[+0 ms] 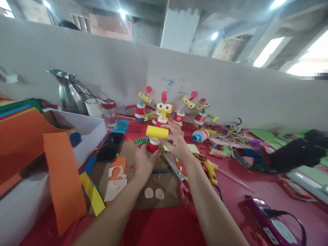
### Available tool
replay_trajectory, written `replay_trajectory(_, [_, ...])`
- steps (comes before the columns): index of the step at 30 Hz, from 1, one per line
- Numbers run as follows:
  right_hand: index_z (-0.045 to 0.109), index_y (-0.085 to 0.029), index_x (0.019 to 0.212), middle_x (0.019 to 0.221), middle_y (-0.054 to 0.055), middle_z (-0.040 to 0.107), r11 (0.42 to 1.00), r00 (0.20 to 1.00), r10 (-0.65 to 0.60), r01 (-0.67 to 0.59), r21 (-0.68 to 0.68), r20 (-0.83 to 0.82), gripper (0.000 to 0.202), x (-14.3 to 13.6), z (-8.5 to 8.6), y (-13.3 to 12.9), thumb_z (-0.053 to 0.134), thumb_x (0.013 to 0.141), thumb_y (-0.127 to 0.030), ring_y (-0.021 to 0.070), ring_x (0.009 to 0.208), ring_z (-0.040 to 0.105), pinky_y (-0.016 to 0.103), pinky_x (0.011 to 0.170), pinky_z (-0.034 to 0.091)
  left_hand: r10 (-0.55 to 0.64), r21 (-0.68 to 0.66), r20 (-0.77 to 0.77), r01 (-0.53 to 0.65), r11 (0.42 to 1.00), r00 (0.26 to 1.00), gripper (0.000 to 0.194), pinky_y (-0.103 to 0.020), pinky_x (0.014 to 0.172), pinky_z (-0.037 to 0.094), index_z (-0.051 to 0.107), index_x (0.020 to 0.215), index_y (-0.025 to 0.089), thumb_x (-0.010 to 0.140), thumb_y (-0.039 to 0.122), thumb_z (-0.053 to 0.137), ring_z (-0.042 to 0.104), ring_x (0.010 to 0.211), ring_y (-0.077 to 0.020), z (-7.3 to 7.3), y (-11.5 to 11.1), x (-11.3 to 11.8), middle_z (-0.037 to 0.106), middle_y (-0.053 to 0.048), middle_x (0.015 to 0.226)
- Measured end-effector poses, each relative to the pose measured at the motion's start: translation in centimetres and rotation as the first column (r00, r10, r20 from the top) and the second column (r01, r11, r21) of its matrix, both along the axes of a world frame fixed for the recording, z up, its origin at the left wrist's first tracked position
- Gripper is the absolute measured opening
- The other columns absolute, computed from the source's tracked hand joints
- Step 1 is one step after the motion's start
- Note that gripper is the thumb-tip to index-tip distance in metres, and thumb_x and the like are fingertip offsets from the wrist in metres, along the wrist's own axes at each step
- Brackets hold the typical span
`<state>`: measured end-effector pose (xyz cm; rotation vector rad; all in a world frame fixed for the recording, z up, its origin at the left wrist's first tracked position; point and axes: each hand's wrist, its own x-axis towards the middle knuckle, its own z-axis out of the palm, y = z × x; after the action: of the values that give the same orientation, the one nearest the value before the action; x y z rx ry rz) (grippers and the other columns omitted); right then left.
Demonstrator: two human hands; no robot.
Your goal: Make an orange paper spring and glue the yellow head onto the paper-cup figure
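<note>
Fingers of my left hand (145, 160) are wrapped round a small red paper cup (153, 146) with a coiled green-and-blue paper arm (141, 140) on its left side. Just above the cup, my right hand (176, 141) grips the right end of a yellow paper tube (156, 132), which lies sideways over the cup's top. Below my hands is a brown board (164, 201) with two white paper circles (154, 193), a dark pen-like object (160, 171) and scissors (178, 171) with red handles.
Finished cup figures (164, 107) with yellow heads stand along the wall. A yellow glue gun (210, 172) and paper scraps lie on the right, with a purple device (273, 222) nearer. On the left are a white box (93, 136), orange paper (64, 177) and a phone (110, 147).
</note>
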<state>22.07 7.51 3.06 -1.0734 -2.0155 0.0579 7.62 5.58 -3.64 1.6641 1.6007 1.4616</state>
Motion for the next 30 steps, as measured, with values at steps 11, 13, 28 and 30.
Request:
replay_trajectory(11, [0.075,-0.031,0.086,0.124,0.002,0.059,0.999,1.0,-0.007,0.006,-0.044,-0.018,0.02,-0.07,0.01,-0.09,0.057,0.089,-0.037,0.0275,0.125,0.041,0.048,0.102,0.029,-0.048,0.015,0.07,0.047,0.999,0.996,0.029,-0.031,0.075,0.046,0.064,0.089,0.015,0.07,0.036,0.073,0.061,0.084,-0.0206,0.27,0.04,0.07,0.066,-0.008,0.091])
replay_trajectory(13, [0.075,-0.031,0.086,0.124,0.002,0.059,0.999,1.0,-0.004,0.003,-0.047,-0.024,0.02,-0.08,0.02,-0.06,0.056,0.089,-0.037,0.0272,0.126,0.041,0.047,0.102,0.029,-0.036,0.021,0.06,0.035,0.999,0.998,0.03,-0.032,0.076,0.046,0.064,0.089,0.015,0.069,0.035,0.073,0.061,0.086,-0.0211,0.31,0.02,0.05,0.065,-0.009,0.092])
replay_trajectory(28, [0.074,-0.029,0.088,0.122,0.004,0.061,0.999,1.0,-0.01,0.01,-0.034,-0.011,0.022,-0.19,-0.33,0.04,0.054,0.091,-0.038,0.0267,0.124,0.042,0.047,0.1,0.029,0.007,0.05,-0.004,-0.007,0.999,1.0,0.028,-0.031,0.07,0.045,0.064,0.08,0.015,0.07,0.04,0.072,0.059,0.079,-0.0217,-0.22,0.22,0.06,0.065,-0.008,0.08])
replay_trajectory(30, [0.074,-0.029,0.088,0.122,0.004,0.061,0.999,1.0,-0.013,0.013,-0.032,-0.012,0.023,-0.19,-0.36,0.01,0.053,0.091,-0.039,0.0265,0.123,0.043,0.047,0.1,0.029,0.028,0.062,-0.027,-0.026,0.998,0.999,0.028,-0.031,0.071,0.045,0.063,0.079,0.015,0.069,0.04,0.072,0.059,0.08,-0.0218,-0.14,0.19,0.04,0.064,-0.007,0.078])
